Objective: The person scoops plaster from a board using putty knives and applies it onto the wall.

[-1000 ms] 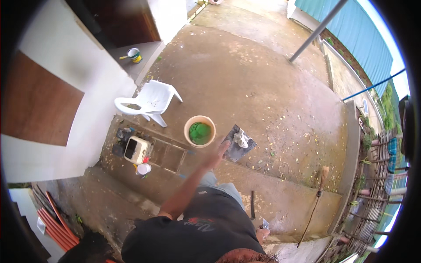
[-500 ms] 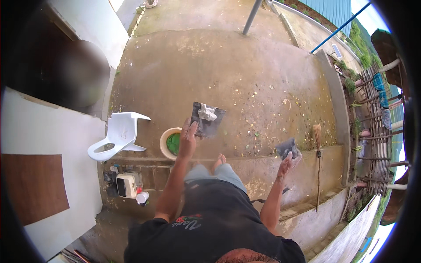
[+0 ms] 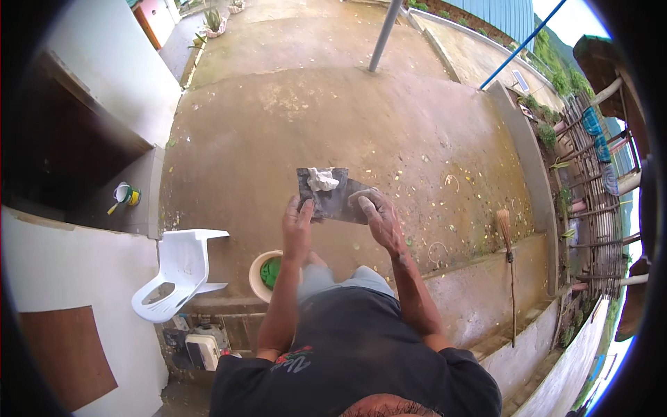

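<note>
My left hand is closed on the lower left edge of a dark, flat plate, thumb on top. A lump of white paste, like putty, sits on the plate's far part. In my right hand is a smaller dark, flat scraper blade, gripped at its right side. The blade lies against or just over the plate's right side; whether they touch I cannot tell. White residue covers the fingers of my right hand.
A white plastic chair stands at left, beside a bucket with green inside. An open paint can sits in the doorway. A broom leans on the step at right; a metal post rises at the far side.
My right hand has swung left and inward, bringing the scraper blade from far right to the plate. The view has shifted, and the paint can in the doorway now shows.
</note>
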`<move>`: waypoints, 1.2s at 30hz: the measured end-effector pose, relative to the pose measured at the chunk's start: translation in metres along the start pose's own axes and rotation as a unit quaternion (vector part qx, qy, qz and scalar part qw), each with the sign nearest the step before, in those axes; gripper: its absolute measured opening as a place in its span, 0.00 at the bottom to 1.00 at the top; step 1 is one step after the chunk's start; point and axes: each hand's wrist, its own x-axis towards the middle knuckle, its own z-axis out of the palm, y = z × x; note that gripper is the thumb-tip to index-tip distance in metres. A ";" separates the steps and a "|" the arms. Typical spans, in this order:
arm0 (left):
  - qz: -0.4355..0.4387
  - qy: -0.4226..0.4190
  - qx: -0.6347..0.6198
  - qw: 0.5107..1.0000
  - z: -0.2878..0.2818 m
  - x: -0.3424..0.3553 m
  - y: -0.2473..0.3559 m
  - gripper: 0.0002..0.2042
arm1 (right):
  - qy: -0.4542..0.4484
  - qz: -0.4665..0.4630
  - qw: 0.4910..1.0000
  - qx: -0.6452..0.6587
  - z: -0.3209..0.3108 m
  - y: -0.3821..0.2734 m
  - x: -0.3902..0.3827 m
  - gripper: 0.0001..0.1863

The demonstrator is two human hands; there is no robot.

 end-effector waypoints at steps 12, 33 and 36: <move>0.063 0.108 0.149 0.981 -0.183 0.197 0.014 0.16 | -0.214 0.066 0.961 0.163 0.208 0.030 0.230 0.16; -0.258 0.947 0.097 0.165 -0.691 -0.058 -0.092 0.39 | -0.419 0.037 0.899 0.122 0.588 -0.024 0.513 0.12; -0.292 0.946 0.004 0.143 -0.725 -0.066 -0.080 0.43 | -0.430 0.044 0.893 0.122 0.651 -0.059 0.537 0.10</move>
